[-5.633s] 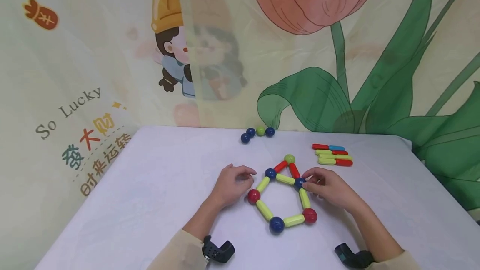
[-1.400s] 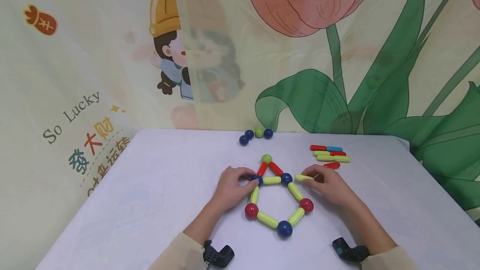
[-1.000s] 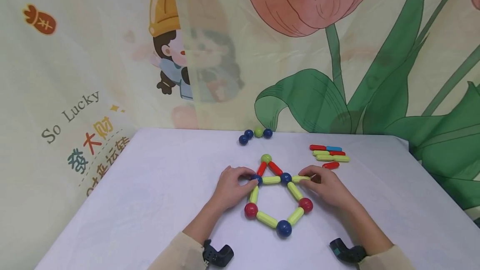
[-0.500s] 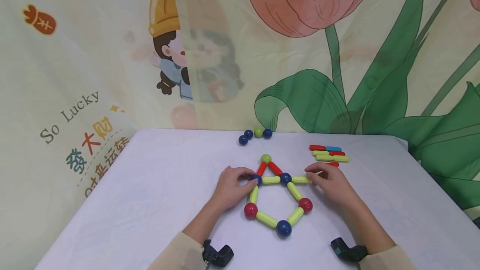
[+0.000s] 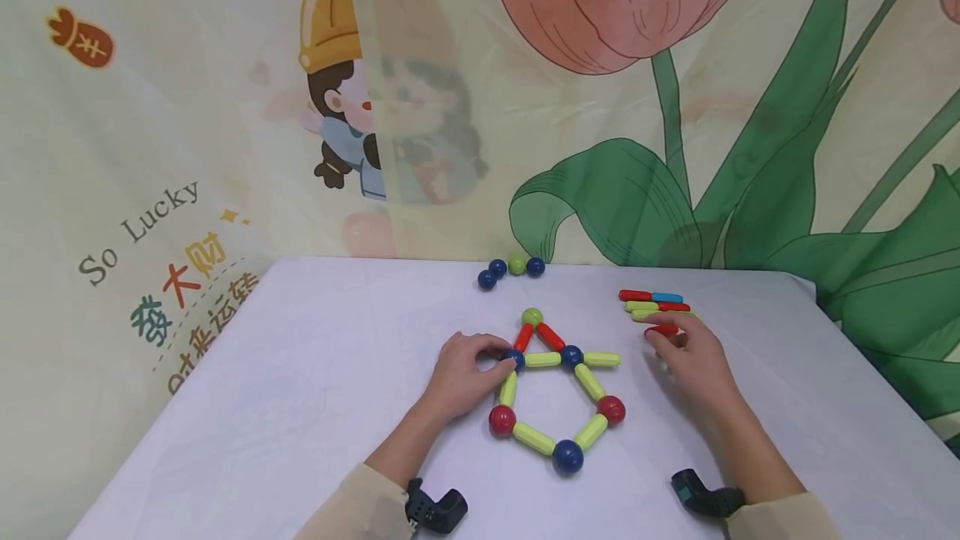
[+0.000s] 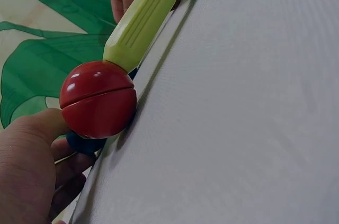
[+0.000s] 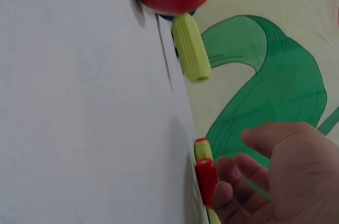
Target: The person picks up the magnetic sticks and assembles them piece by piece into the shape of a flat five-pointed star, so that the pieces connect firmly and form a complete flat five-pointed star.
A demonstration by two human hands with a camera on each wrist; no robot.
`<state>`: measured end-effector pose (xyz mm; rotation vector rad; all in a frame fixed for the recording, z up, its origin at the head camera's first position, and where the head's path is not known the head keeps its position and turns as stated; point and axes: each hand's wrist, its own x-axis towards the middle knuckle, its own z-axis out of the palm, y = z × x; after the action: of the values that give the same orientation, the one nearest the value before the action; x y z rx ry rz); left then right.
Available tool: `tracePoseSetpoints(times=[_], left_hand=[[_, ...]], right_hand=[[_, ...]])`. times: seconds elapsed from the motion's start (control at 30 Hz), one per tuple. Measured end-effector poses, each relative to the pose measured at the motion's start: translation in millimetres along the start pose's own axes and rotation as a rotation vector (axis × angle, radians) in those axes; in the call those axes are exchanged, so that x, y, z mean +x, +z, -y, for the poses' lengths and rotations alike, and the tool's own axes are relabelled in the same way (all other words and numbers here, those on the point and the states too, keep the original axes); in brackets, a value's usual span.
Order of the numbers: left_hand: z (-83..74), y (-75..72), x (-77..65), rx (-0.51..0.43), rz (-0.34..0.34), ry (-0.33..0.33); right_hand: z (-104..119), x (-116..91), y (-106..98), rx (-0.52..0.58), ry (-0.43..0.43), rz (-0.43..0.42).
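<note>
My left hand (image 5: 459, 377) pinches the left blue ball (image 5: 516, 359) of a flat figure made of toy building rods and balls. A ring of lime rods joins this ball, a right blue ball (image 5: 572, 357), two red balls (image 5: 502, 422) and a front blue ball (image 5: 567, 457). Two red rods (image 5: 551, 337) meet at a green ball (image 5: 532, 317) behind. From the right blue ball a lime rod (image 5: 602, 359) sticks out, its far end free. My right hand (image 5: 701, 361) is at a loose red rod (image 7: 206, 181), thumb apart from the fingers, nothing gripped.
Behind the right hand lie several more rods, among them a red-and-blue pair (image 5: 651, 296) and a lime-and-red pair (image 5: 657, 307). Several blue and green balls (image 5: 517, 265) sit at the back edge of the white-covered table (image 5: 337, 340), against a printed curtain.
The figure has turned, and my left hand has taken hold of its blue ball. My right hand brought a lime rod to the right blue ball, released it and moved back right towards the red rod.
</note>
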<state>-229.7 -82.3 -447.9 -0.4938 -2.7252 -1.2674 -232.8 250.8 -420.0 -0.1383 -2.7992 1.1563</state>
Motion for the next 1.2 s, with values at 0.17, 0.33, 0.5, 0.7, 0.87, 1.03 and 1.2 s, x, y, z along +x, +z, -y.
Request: tracePoseSetpoints(times=[0.17,0.33,0.5,0.7,0.87,1.03,1.2], left_hand=[[0.0,-0.2,0.3,0.000,0.002,0.002],[0.7,0.6,0.5,0.000,0.000,0.003],[1.2,1.5,0.6,0.003,-0.003,0.006],[0.5,0.7,0.1,-0.001,-0.005,0.005],[0.0,0.8,0.5,0.010,-0.009,0.017],[0.3,1.0,0.2,0.012,-0.011,0.018],[-0.3,0.2,0.4,0.009,-0.013,0.016]], right_hand=[[-10.2,3.1,-1.2,-0.099,-0.030,-0.023],[-17.5,4.2,-2.0,-0.181,-0.093,-0.016],[-17.1,2.6,-3.0,-0.195,-0.088,-0.015],[-15.6,2.4,-3.8,-0.217,-0.060,0.008],[-16.8,2.4,-2.4,-0.220,-0.052,0.021],[-17.3,2.6,-0.6,-0.213,-0.023,-0.004],[-15.9,3.1,0.3,-0.215,0.008,-0.019]])
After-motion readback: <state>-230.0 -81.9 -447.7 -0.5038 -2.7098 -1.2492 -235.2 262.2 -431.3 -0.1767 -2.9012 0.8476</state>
